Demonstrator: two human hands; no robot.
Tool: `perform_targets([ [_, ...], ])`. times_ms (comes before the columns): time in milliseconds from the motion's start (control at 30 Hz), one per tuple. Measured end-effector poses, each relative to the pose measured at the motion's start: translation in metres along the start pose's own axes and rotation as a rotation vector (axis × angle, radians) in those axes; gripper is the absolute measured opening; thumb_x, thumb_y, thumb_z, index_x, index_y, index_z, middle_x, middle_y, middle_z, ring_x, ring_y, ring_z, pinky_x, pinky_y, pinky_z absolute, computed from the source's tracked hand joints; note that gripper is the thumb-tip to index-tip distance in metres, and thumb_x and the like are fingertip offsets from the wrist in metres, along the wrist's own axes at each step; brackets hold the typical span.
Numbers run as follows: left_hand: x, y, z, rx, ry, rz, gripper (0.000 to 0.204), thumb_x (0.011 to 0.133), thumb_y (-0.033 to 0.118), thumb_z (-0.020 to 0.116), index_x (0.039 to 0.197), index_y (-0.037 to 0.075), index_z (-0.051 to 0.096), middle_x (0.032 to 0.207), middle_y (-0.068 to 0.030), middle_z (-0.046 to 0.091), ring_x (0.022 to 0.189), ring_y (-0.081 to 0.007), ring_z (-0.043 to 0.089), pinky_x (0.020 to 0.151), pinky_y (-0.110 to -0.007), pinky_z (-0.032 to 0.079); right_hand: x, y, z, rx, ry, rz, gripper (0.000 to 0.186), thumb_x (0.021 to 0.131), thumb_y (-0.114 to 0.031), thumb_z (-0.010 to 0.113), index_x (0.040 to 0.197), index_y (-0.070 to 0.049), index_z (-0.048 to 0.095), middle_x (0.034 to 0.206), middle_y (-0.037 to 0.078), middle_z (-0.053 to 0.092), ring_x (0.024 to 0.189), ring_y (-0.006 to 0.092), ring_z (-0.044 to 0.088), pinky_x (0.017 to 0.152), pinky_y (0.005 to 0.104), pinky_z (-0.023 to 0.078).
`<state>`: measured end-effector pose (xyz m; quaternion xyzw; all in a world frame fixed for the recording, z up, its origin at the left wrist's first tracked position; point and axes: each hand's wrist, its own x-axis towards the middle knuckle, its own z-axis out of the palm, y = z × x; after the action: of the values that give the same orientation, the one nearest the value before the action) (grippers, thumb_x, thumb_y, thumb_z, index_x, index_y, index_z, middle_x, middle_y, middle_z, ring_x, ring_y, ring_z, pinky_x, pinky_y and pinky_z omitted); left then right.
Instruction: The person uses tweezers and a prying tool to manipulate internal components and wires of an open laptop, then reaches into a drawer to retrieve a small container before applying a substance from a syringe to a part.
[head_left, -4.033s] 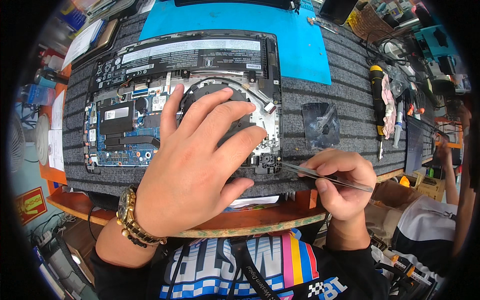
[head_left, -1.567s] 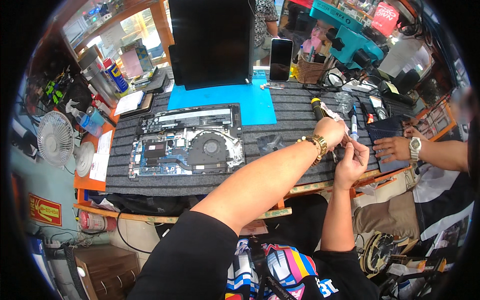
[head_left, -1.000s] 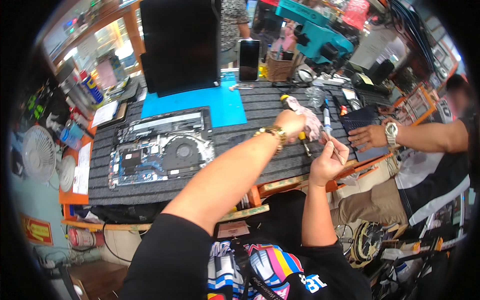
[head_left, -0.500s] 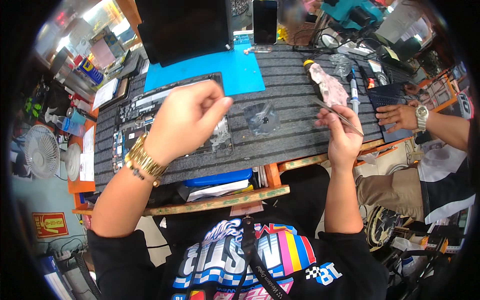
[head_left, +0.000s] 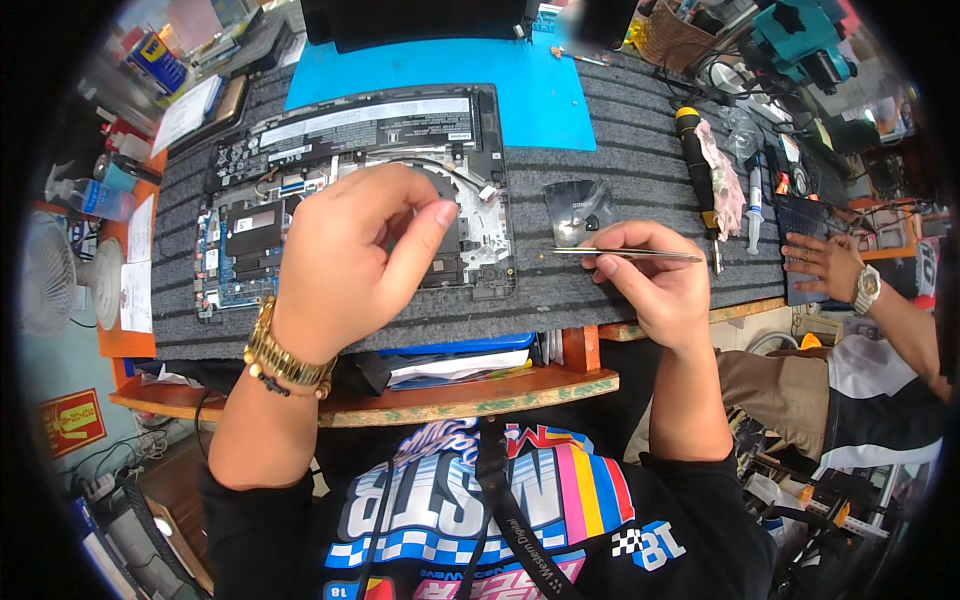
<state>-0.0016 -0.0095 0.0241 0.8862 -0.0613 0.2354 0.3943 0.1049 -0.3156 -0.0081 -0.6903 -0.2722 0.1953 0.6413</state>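
My right hand [head_left: 668,295] grips a pair of slim metal tweezers [head_left: 575,250], their tips pointing left. My left hand [head_left: 350,260] hovers over an opened laptop base [head_left: 505,215], fingers curled and thumb close to the index finger. Whatever it may hold is hidden. The base lies with its insides up: a long black battery [head_left: 365,125] spans the far side, and a blue circuit board [head_left: 225,265] shows at the left. Between the base and my right hand lies a small clear plastic bag [head_left: 570,200] with a dark small piece on it.
A blue mat [head_left: 430,70] lies behind the base, under a dark screen [head_left: 410,20]. To the right are a yellow-tipped screwdriver [head_left: 690,140], a pink cloth [head_left: 722,180] and a syringe [head_left: 755,205]. Another person's hand [head_left: 825,265] rests on a dark laptop [head_left: 800,225].
My right hand has moved left with the tweezers, which now lie level instead of slanting. The view has shifted, showing more of the laptop base. My left hand keeps its curled pose.
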Motion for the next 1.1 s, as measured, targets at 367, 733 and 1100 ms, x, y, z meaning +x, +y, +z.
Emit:
perform_targets([
  [367, -0.003, -0.003, 0.001, 0.001, -0.046, 0.048, 0.01, 0.091, 0.004, 0.079, 0.088, 0.001, 0.07, 0.072, -0.0046, 0.061, 0.056, -0.0136, 0.05, 0.053, -0.03, 0.036, 0.02, -0.016, -0.007, -0.072, -0.119, 0.09, 0.016, 0.099, 0.006, 0.07, 0.114, 0.007, 0.073, 0.112, 0.012, 0.077, 0.1, 0.0147, 0.075, 0.083, 0.0268, 0.063],
  [733, 0.0, 0.0, 0.003, 0.045, -0.078, 0.031, 0.011, 0.091, 0.004, 0.079, 0.086, 0.002, 0.069, 0.074, -0.0063, 0.064, 0.06, -0.0178, 0.058, 0.054, -0.032, 0.043, 0.025, -0.012, -0.008, -0.219, -0.137, -0.021, 0.014, 0.094, 0.004, 0.075, 0.108, 0.006, 0.077, 0.099, 0.01, 0.08, 0.084, 0.0109, 0.072, 0.073, 0.0243, 0.058],
  [1100, 0.0, -0.001, 0.003, 0.077, -0.094, 0.026, 0.013, 0.09, 0.007, 0.08, 0.084, 0.003, 0.069, 0.075, -0.0077, 0.066, 0.06, -0.0214, 0.062, 0.055, -0.034, 0.047, 0.026, -0.013, -0.006, -0.238, -0.152, -0.018, 0.015, 0.092, 0.006, 0.074, 0.107, 0.005, 0.078, 0.102, 0.011, 0.08, 0.09, 0.013, 0.074, 0.075, 0.0254, 0.06],
])
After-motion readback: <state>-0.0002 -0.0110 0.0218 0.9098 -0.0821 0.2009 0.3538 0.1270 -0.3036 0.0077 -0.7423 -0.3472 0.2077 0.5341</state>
